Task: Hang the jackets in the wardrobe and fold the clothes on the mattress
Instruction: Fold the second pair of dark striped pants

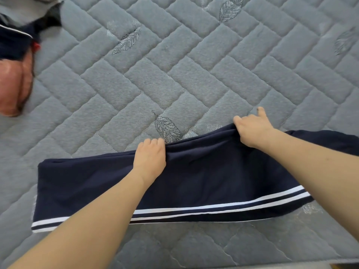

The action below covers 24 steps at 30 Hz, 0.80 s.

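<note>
A navy garment [204, 179] with two white stripes along its near edge lies stretched sideways across the grey quilted mattress [174, 74]. My left hand [150, 158] grips its far edge near the middle, fingers curled over the fabric. Further right, my right hand [251, 129] also grips that far edge, where the cloth is slightly lifted and bunched. The garment's right end runs out under my right forearm.
A pile of other clothes sits at the far left: a pink piece [13, 88], a navy piece with a white line [13, 41] and a grey piece [29, 6]. The mattress's near edge [252, 265] runs along the bottom.
</note>
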Available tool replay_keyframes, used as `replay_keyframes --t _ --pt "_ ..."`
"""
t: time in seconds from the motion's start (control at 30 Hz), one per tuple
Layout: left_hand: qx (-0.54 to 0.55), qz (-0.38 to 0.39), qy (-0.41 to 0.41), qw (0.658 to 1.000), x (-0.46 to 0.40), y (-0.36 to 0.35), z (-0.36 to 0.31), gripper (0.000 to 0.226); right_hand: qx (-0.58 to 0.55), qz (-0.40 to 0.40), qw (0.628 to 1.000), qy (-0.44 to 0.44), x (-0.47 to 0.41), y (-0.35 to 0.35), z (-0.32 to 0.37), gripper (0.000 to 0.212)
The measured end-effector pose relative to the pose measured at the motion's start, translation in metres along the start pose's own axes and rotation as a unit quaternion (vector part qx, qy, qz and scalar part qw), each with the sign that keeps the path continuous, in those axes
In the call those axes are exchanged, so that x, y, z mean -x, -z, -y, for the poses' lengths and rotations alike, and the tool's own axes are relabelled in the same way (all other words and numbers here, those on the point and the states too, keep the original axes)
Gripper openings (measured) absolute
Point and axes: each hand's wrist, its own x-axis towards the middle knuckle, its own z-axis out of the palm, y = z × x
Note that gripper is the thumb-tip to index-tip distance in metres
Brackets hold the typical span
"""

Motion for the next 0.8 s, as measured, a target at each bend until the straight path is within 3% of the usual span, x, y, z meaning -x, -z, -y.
replay_keyframes --t 0.1,0.2,0.27,0.33,0.4,0.5,0.63,0.8 --pt "-0.005 -0.057 0.021 0.998 -0.004 0.004 0.008 0.022 -0.073 -0.047 0.995 -0.058 0.001 -0.003 0.008 0.019" --pt "-0.022 -0.132 0.026 0.991 -0.001 0.004 0.013 0.018 -0.092 -0.237 0.964 -0.075 0.005 -0.023 0.01 0.036" --pt "-0.017 -0.151 -0.022 0.988 0.004 -0.001 0.012 0.027 -0.119 -0.305 0.944 -0.044 0.013 -0.033 0.023 0.049" --pt "0.005 -0.126 -0.105 0.986 0.013 -0.01 0.004 0.043 -0.129 -0.28 0.951 0.008 0.023 -0.049 0.045 0.06" --pt "-0.001 -0.049 -0.129 0.99 0.023 -0.019 0.001 0.061 -0.133 -0.193 0.972 0.032 0.038 -0.062 0.07 0.072" --pt "0.035 0.033 -0.008 0.999 0.034 -0.024 0.012 0.07 -0.167 -0.047 0.985 -0.015 0.054 -0.075 0.098 0.077" --pt "0.066 0.084 0.121 0.987 0.046 -0.022 0.056 0.068 -0.216 -0.011 0.974 -0.062 0.056 -0.057 0.138 0.078" --pt "0.05 0.07 0.098 0.991 0.062 -0.013 0.139 0.044 -0.246 -0.003 0.969 -0.015 0.044 -0.021 0.212 0.08"
